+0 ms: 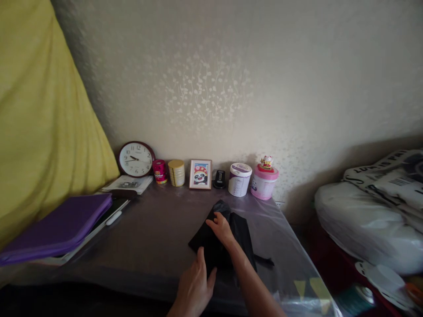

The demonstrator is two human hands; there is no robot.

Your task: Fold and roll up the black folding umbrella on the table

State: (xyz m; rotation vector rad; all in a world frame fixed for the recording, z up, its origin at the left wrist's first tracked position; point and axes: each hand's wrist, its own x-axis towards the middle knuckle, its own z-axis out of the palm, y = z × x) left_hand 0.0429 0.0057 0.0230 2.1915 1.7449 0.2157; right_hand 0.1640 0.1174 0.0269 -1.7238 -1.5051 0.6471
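Observation:
A piece of thin black fabric point(243, 231), loosely folded and with a dark cord point(264, 260) trailing out on its right, lies on the table near its front. My right hand point(221, 229) reaches across the top of it, thumb and fingers bent together on the cloth. At the fabric's near left edge is my left hand point(194, 284). Its thumb and forefinger are spread apart against the cloth, while the other fingers are partly hidden. What kind of article the fabric is, I cannot make out.
Along the wall stand a round clock point(136, 159), a pink can point(160, 171), a yellow canister point(176, 172), a panda picture frame point(200, 175) and two tubs point(239, 179). A purple folder point(62, 222) lies left on the plastic-covered table point(158, 229). Bagged bedding point(366, 224) is at right.

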